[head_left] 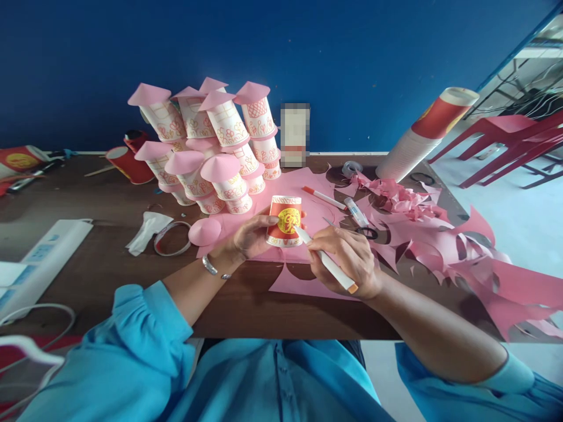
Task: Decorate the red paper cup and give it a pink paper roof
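Note:
My left hand (251, 235) is wrapped round a red and white paper cup (284, 221) with a yellow round emblem, held above pink paper. In my right hand (347, 261) is a white marker (331, 268) with an orange end, its upper part close to the cup's front. A thin pointed item also shows by the right fingers; I cannot make out what it is. Left of the cup stand several paper-cup towers (226, 181) with pink cone roofs and drawn flowers. A loose pink cone (204, 232) lies near my left wrist.
A tall cup stack (409, 140) leans at the back right. Pink scraps (440, 240), an orange-and-white marker (324, 198), a glue stick (356, 212) and black scissors handles lie right. A tape roll (172, 238) and crumpled tissue (146, 232) lie left; a blue wall rises behind.

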The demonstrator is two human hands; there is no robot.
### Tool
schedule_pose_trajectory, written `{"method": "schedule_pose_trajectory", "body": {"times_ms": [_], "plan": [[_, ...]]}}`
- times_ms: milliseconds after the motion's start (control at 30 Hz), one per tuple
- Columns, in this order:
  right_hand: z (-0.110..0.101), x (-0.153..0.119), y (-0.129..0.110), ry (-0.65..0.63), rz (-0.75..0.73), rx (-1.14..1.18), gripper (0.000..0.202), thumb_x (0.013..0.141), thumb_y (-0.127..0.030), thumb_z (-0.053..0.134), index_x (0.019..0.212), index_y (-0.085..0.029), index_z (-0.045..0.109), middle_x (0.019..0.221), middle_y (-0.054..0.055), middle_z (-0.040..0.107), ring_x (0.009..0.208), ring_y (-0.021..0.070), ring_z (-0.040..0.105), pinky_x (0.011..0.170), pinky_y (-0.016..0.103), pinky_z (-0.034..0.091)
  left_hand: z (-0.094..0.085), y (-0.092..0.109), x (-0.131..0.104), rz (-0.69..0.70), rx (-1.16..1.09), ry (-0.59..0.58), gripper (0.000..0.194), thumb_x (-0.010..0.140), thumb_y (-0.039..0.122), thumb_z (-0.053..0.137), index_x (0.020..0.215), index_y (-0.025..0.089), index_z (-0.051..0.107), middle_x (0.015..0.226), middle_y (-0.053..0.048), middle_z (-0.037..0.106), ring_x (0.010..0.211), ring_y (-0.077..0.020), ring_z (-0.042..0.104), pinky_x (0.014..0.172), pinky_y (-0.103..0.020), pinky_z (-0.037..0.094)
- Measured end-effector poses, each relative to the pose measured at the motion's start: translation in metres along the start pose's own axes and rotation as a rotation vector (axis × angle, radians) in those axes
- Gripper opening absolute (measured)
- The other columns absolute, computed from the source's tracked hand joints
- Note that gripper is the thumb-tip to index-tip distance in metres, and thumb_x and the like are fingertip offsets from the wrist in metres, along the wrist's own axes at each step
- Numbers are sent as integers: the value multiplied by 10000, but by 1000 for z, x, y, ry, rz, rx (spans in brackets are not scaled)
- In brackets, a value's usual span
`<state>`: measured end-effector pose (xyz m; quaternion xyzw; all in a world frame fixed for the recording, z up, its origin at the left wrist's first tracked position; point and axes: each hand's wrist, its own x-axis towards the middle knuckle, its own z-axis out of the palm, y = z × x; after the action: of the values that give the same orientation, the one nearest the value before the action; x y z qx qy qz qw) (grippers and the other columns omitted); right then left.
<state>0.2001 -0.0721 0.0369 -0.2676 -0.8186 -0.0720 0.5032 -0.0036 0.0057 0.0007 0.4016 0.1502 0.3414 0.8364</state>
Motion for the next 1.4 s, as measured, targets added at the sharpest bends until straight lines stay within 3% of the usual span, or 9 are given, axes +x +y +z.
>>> {"method": "schedule_pose_trajectory", "body": {"times_ms": [133,300,400,700,967,1400], "plan": [[0,0,0,-1,14,-2,265,903,-67,627,1110,-232,621,797,10,745,690,179,740,613,276,588,-6,-3,-3,-3,23,34,522,814,464,791,1219,137,753,1177,-143,808,1122,-324,753,970,-418,587],[-1,0,0,-5,-14,2,266,908,-70,642,1130,-214,620,803,22,742,691,181,732,608,280,585,-19,-12,-9,48,114,135,380,859,446,777,1174,234,758,1158,-68,803,1333,-356,651,1090,-465,533],[-2,1,0,-1,-21,-8,226,920,-78,646,1102,-207,609,797,28,729,672,174,722,593,275,583,-18,-12,-7,21,84,113,456,839,500,783,1183,201,752,1209,-97,793,1365,-378,623,1112,-493,519],[-1,1,0,12,-21,-18,231,929,-89,646,1115,-220,606,796,20,731,685,179,734,591,279,594,1,-1,-1,29,-5,84,465,831,442,803,1178,136,766,1079,-116,829,1129,-309,753,981,-410,589],[0,-2,1,-6,-5,-11,322,909,-82,653,1187,-241,629,835,16,755,713,188,750,615,286,598,-2,-2,1,-1,-92,72,476,842,401,753,1224,116,739,1157,-167,820,1227,-368,731,1067,-501,557],[0,-5,3,-20,-6,-6,293,937,-90,658,1200,-217,633,874,35,761,755,189,745,646,290,601,-1,0,1,17,-61,91,460,800,322,747,1225,146,742,1154,-137,821,1214,-361,730,1075,-498,540]]}}
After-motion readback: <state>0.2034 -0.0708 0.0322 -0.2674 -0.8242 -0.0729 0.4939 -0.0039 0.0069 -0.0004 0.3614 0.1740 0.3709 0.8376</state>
